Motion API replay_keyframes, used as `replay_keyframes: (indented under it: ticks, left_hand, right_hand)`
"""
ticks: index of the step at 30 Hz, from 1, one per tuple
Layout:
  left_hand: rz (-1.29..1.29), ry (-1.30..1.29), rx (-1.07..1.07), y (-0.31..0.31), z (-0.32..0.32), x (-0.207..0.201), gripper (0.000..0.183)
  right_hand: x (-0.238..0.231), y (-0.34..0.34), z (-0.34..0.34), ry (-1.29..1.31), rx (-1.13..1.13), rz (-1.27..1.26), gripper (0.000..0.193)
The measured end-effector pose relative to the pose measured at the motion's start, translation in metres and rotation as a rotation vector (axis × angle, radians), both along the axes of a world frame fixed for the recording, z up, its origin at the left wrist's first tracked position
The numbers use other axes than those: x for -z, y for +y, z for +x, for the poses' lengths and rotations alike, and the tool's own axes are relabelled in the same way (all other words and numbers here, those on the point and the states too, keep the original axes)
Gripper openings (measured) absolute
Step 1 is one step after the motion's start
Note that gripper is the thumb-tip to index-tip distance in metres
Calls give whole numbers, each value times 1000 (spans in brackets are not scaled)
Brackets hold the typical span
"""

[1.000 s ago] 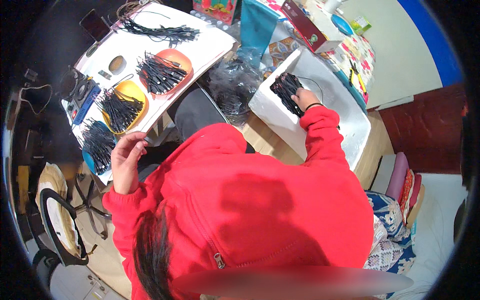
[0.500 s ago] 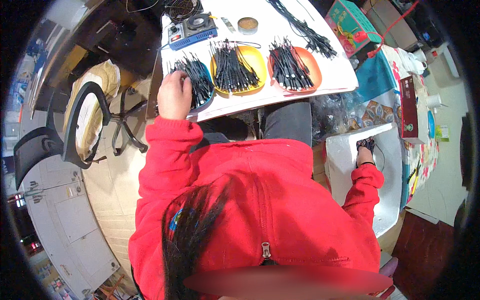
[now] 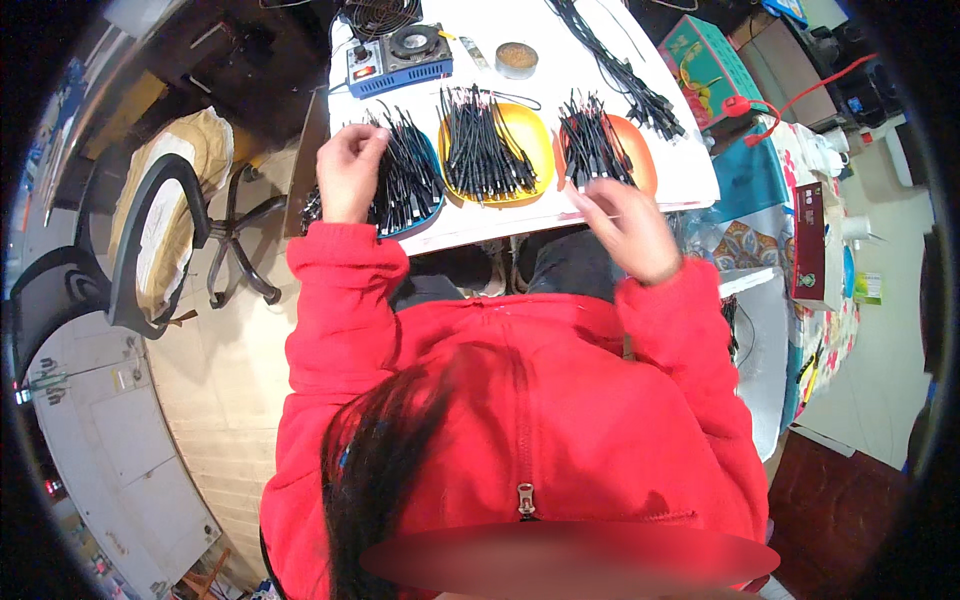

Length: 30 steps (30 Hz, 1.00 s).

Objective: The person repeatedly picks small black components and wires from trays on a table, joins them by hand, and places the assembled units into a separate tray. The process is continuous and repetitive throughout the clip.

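In the head view, the person in the red jacket sat at the near edge of a white table (image 3: pixel 690 170). Three shallow dishes stood in a row along that edge, each heaped with short black cables: a blue dish (image 3: pixel 432 205) toward the near left corner, a yellow dish (image 3: pixel 530 130) in the middle, an orange dish (image 3: pixel 645 165) toward the right.

The left hand (image 3: pixel 350 175) rested on the left side of the cables in the blue dish (image 3: pixel 410 175), fingers curled loosely into the pile; whether they actually pinched a cable could not be told. The right hand (image 3: pixel 625 225) hovered at the near rim of the orange dish, just below its bundle (image 3: pixel 592 145). Its fingers were partly closed, and whether they held a cable could not be told either.

The cables looked light, limp and easily tangled, with stiffer ends. A grip near an end, lifting one strand clear, would probably pull fewer neighbours along than a grab at the middle.

At the far edge stood a small blue box (image 3: pixel 398 62) with a fan and a round tin (image 3: pixel 516 58).
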<state>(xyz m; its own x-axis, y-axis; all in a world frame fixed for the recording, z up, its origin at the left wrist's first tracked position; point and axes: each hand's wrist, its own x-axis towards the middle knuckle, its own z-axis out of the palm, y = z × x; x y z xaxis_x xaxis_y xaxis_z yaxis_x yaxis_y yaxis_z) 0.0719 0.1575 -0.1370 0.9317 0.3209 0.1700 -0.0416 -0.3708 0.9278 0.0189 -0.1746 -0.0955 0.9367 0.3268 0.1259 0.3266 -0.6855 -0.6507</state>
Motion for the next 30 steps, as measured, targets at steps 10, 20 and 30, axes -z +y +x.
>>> replay_keyframes:
  ticks: [10, 20, 30]
  left_hand:
    - [-935, -38, 311, -17, -45, -42, 17]
    - [-989, 4, 401, -75, -73, -39, 13]
    - [-958, -101, 464, -119, -111, -63, 17]
  right_hand:
    - [34, 95, 104, 34, 142, -493, 21]
    - [-15, 78, 45, -238, 31, 64, 18]
    - [-35, 74, -59, -51, -121, 375, 13]
